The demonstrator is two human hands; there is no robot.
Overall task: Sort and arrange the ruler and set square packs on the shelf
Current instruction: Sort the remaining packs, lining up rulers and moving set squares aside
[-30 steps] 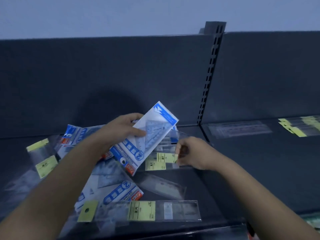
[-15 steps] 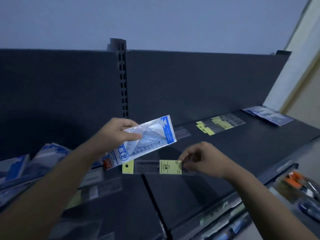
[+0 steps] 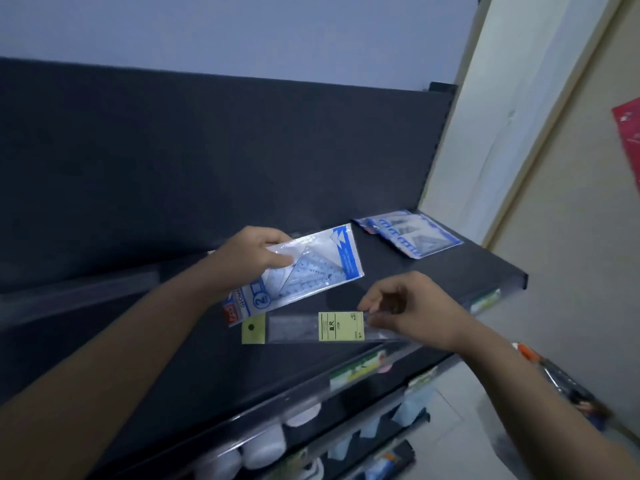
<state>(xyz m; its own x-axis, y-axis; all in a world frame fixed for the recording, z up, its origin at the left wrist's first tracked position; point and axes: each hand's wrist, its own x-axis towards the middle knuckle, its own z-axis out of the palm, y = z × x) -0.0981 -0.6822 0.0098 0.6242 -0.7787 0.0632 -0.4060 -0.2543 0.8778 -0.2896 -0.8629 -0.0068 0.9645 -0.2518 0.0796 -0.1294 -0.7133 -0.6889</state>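
Observation:
My left hand (image 3: 254,252) grips a blue-and-white set square pack (image 3: 311,268) by its upper left part, held in the air above the dark shelf (image 3: 467,268). My right hand (image 3: 412,306) pinches the right end of a clear ruler pack (image 3: 311,328) with yellow labels, just below the set square pack. A small stack of matching set square packs (image 3: 408,233) lies flat at the far right end of the shelf, by the back panel.
A beige wall (image 3: 554,188) closes off the shelf's right end. Below the shelf's front edge, lower shelves hold white rounded items (image 3: 263,448) and blue packets (image 3: 412,410). Orange-tipped goods (image 3: 530,355) hang at the right.
The view has swung right, past the messy pile and the yellow-labelled rulers. Both hands have carried their packs along to the shelf's right end, near the stacked set square packs.

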